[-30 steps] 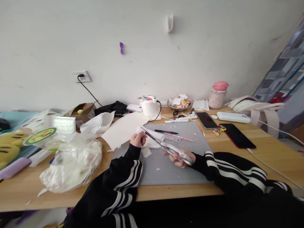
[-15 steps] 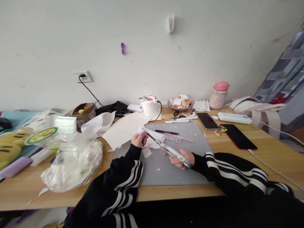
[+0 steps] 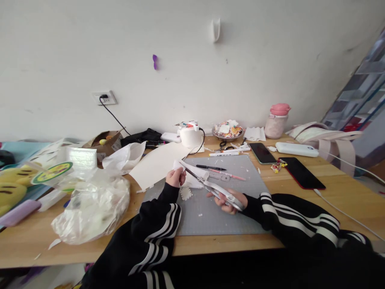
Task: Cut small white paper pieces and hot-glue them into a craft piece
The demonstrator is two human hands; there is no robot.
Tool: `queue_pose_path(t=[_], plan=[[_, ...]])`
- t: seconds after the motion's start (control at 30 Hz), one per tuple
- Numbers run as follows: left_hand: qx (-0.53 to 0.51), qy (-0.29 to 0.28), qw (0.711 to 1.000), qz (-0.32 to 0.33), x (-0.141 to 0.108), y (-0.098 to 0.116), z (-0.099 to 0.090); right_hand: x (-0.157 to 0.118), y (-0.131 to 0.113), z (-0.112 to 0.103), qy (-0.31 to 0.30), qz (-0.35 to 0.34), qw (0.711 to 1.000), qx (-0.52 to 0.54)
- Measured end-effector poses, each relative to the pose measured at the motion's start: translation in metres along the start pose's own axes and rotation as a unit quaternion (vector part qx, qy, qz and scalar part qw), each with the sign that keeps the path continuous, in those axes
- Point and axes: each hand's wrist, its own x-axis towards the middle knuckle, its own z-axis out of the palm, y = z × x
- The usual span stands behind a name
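Note:
My left hand (image 3: 176,177) pinches a small piece of white paper (image 3: 178,164) above the grey cutting mat (image 3: 222,220). In my right hand (image 3: 230,200) are large grey-white scissors (image 3: 215,187), their blades pointing up and left to the paper beside my left fingers. Just below the blades lies a small scalloped white cutout (image 3: 186,193). More white paper (image 3: 200,171) sits behind the scissors. A black pen (image 3: 211,167), a pink pen (image 3: 236,176) and a clear ruler (image 3: 219,176) rest on the mat.
A large white sheet (image 3: 156,164) and a crumpled plastic bag (image 3: 96,206) lie to the left. Behind the mat stand a white pot (image 3: 191,137) and a bowl of scraps (image 3: 228,131). At the right are two phones (image 3: 262,153), a power bank (image 3: 297,149) and a pink bottle (image 3: 276,122).
The scissors' handles are slightly farther apart and my right fingers have shifted a little. The paper in my left hand has turned slightly.

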Motion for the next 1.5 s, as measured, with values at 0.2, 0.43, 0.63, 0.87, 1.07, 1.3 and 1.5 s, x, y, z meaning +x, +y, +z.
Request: queue_pose_path(t=[0.2,0.43,0.63,0.87,1.07,1.3,1.5], plan=[[-0.007,-0.013,1.0,-0.006,0.003,-0.002,-0.001,0.005,-0.003,-0.007,-0.024,0.04,0.999,0.009],[0.031,-0.044,0.998,-0.018,0.008,-0.008,-0.007,-0.002,0.002,0.0,0.007,-0.04,0.999,-0.021],[0.033,-0.041,0.998,-0.023,0.008,-0.007,-0.007,-0.006,0.002,0.005,0.025,-0.052,0.998,-0.026],[-0.001,-0.023,1.0,-0.003,0.003,-0.007,-0.005,0.0,0.001,0.002,0.03,-0.012,0.999,-0.026],[-0.006,-0.016,1.0,-0.006,0.001,-0.003,-0.003,0.002,-0.005,0.0,0.006,0.021,1.0,-0.009],[-0.003,-0.017,1.0,-0.014,0.003,-0.004,-0.003,-0.005,-0.002,0.008,0.032,-0.016,0.998,-0.054],[0.0,-0.022,1.0,-0.02,0.004,-0.004,-0.003,-0.006,0.007,0.01,0.06,-0.083,0.99,-0.099]])
